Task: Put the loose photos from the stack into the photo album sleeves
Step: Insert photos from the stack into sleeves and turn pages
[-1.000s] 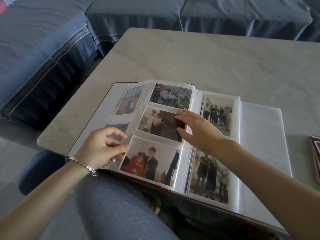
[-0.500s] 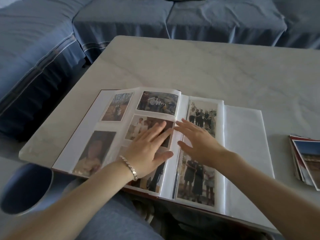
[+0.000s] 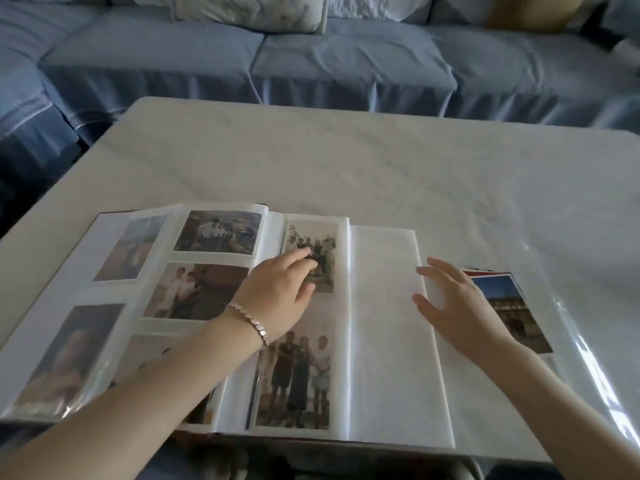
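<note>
Open photo album (image 3: 384, 323) lying at the near edge of the marble-patterned counter (image 3: 346, 161), with its near edge overhanging toward me. The left-hand pages carry filled sleeves. The right-hand page holds two upright photos: a group portrait (image 3: 327, 244) above and a picture of three standing people (image 3: 298, 375) below. Beyond these lies a column of blank white sleeves.

My left grip (image 3: 277, 292), with a silver bracelet (image 3: 249, 322) at the wrist, lies across the album's middle fold. Its fingers are loosely extended and the fingertips (image 3: 306, 252) rest on the group portrait, pinching nothing.

My right grip (image 3: 453, 306) is spread wide, palm down, over the outer edge of the blank sleeves. It holds nothing, and I cannot tell whether it touches the page.

The stack of loose photos (image 3: 512, 306) sits on the counter just beside the album's right edge, partly hidden by my right grip. Its top print shows a building under blue sky.

A blue slip-covered sofa (image 3: 346, 64) with a pale cushion (image 3: 249, 10) stands behind the counter.
</note>
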Available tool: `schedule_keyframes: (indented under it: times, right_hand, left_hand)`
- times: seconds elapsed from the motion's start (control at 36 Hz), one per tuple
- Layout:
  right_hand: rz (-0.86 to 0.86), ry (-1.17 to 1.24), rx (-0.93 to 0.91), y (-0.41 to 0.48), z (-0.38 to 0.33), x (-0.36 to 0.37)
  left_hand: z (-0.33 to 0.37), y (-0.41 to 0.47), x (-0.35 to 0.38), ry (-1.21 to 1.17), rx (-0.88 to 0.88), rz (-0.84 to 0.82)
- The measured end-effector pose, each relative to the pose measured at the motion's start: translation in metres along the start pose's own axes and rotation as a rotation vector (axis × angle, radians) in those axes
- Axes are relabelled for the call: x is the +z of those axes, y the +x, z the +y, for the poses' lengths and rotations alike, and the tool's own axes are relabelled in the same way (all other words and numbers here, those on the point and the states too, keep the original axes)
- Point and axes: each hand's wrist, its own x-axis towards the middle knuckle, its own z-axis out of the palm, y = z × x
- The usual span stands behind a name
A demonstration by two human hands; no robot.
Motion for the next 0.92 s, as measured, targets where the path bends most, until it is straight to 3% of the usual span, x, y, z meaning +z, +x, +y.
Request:
schedule_keyframes:
  times: [0.22, 0.39, 0.67, 0.81, 0.92]
  right_hand:
    - [-0.03, -0.134, 0.36, -0.016, 0.06, -0.021]
    - [-0.102, -0.258, 0.359, -0.024, 0.073, -0.012]
    - [0.01, -0.266, 0.256, -0.029, 0.076, -0.012]
    - [-0.027, -0.322, 0.206, -0.035, 0.076, -0.011]
    - [-0.029, -0.322, 0.198, -0.037, 0.071, -0.011]
  left_hand:
    - [0.053, 0.028, 0.047, 0.084, 0.158, -0.233]
    - [0.052, 0.037, 0.064, 0.244, 0.001, -0.367]
    - [0.029, 0.022, 0.053, 0.173, 0.048, -0.207]
    - [0.03, 0.021, 0.049, 0.186, 0.203, -0.196]
    - [0.041, 0.021, 0.04, 0.175, 0.359, -0.019]
